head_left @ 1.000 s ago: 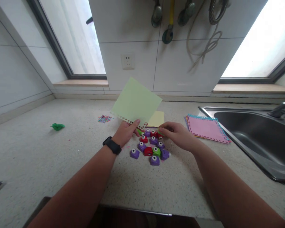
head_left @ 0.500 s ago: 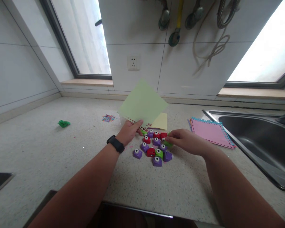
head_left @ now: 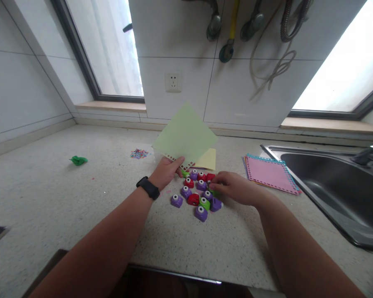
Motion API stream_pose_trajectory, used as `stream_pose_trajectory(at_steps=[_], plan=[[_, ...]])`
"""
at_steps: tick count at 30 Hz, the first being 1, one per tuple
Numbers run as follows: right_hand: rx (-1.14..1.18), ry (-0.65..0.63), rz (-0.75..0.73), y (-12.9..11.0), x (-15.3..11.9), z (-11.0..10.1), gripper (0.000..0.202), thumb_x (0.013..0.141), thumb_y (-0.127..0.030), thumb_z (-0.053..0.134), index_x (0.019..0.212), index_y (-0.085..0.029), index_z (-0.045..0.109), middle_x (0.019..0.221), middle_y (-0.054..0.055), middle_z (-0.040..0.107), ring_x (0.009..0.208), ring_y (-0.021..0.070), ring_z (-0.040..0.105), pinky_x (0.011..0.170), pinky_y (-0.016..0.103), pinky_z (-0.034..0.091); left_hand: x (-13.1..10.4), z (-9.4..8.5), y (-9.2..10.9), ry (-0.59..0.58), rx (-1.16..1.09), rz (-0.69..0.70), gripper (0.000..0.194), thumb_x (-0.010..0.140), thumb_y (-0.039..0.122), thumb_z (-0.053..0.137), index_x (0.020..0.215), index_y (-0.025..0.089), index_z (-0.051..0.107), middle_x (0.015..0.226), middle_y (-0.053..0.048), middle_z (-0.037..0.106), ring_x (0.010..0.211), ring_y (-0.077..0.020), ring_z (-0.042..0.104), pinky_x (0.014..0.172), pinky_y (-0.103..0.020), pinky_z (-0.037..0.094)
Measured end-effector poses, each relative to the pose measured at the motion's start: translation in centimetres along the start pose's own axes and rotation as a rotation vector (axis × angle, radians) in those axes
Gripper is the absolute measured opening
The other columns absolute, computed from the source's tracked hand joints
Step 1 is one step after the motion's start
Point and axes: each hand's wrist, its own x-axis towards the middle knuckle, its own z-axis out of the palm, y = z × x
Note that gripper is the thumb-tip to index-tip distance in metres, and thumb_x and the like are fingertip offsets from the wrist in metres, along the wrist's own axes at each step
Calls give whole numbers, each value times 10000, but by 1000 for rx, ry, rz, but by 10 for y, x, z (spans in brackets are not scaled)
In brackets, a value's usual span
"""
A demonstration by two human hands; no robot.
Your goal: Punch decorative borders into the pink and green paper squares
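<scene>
A light green paper sheet [head_left: 185, 134] is pinched by its near corner in my left hand [head_left: 167, 171], which has a black watch at the wrist. Small punched holes run along the sheet's two near edges. Several purple, red and green craft punches stand on the counter, among them a purple punch [head_left: 176, 200] and a red punch [head_left: 193, 200]. My right hand [head_left: 228, 186] is over the right side of the group, its fingers closed at a green punch [head_left: 213, 192] that they partly cover. A yellow sheet [head_left: 207, 159] lies behind the punches.
Pink and blue sheets with punched borders [head_left: 270, 174] are stacked at the right, beside a steel sink [head_left: 329, 182]. Colourful paper bits [head_left: 139, 154] and a crumpled green piece [head_left: 78, 160] lie at the left. A wall with a socket [head_left: 173, 82] rises behind.
The view has shifted slightly. My right hand has moved a little left over the punches, and the purple punches near it have turned slightly. My left hand still holds the green sheet.
</scene>
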Motion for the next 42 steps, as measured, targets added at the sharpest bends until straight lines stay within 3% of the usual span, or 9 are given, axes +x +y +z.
stream_pose_trajectory(at_steps=[4, 9, 13, 17, 23, 27, 30, 36, 42], plan=[[-58, 15, 37, -1, -3, -4, 300, 905, -462, 558, 812, -230, 723, 757, 53, 712, 655, 200, 584, 599, 336, 393, -1, 0, 1, 22, 8, -6, 359, 809, 467, 682, 774, 110, 693, 703, -67, 720, 444, -99, 558, 453, -224, 425], [-162, 242, 71, 3, 6, 0, 271, 946, -403, 512, 869, -217, 693, 833, 86, 704, 731, 227, 593, 642, 356, 400, -3, 3, 5, 48, 24, -14, 344, 809, 472, 678, 725, 138, 672, 573, -5, 650, 432, -102, 550, 452, -221, 408], [-263, 401, -33, 5, 19, 16, 238, 954, -363, 535, 1072, -221, 685, 968, 100, 677, 931, 257, 585, 811, 382, 423, -3, 3, 5, 36, 55, -21, 361, 820, 475, 663, 670, 146, 656, 531, 11, 615, 417, -91, 514, 448, -220, 377], [-371, 353, -75, 7, 27, 26, 275, 950, -388, 560, 1125, -249, 720, 995, 108, 667, 956, 269, 550, 861, 400, 397, -1, 1, 0, 14, 44, -13, 381, 822, 488, 656, 667, 141, 662, 557, -9, 631, 446, -106, 532, 468, -232, 395], [-401, 304, 3, 7, 31, 27, 251, 924, -439, 592, 1082, -326, 751, 1031, 91, 688, 983, 310, 521, 820, 433, 351, -1, 1, -2, 31, 62, -12, 383, 814, 495, 661, 667, 142, 666, 545, -21, 625, 448, -120, 528, 463, -242, 398], [-368, 341, 8, 5, 31, 27, 205, 904, -422, 624, 982, -285, 757, 987, 94, 716, 1008, 325, 541, 829, 444, 337, -2, 2, -1, 22, 46, -16, 367, 807, 492, 672, 690, 144, 662, 552, -2, 613, 438, -111, 518, 453, -234, 385], [-153, 411, 7, 2, 28, 21, 186, 921, -375, 601, 999, -244, 707, 961, 82, 723, 949, 274, 596, 827, 420, 382, -3, 2, 0, 38, 46, -11, 374, 806, 499, 684, 708, 138, 671, 554, -6, 613, 454, -114, 524, 469, -237, 411], [587, 653, -19, -3, 19, 3, 260, 902, -422, 607, 1057, -223, 543, 1013, 69, 679, 774, 182, 655, 670, 340, 501, -4, 5, 4, 36, -50, 1, 340, 766, 452, 754, 919, 156, 689, 794, -12, 703, 451, -66, 496, 449, -215, 424], [1004, 755, -209, -12, 11, -3, 318, 819, -302, 721, 1022, -246, 482, 1049, 24, 654, 891, 164, 687, 915, 394, 519, -7, 10, 5, 65, -151, -70, 341, 705, 419, 820, 882, 151, 705, 777, -3, 703, 479, -71, 532, 466, -211, 465]])
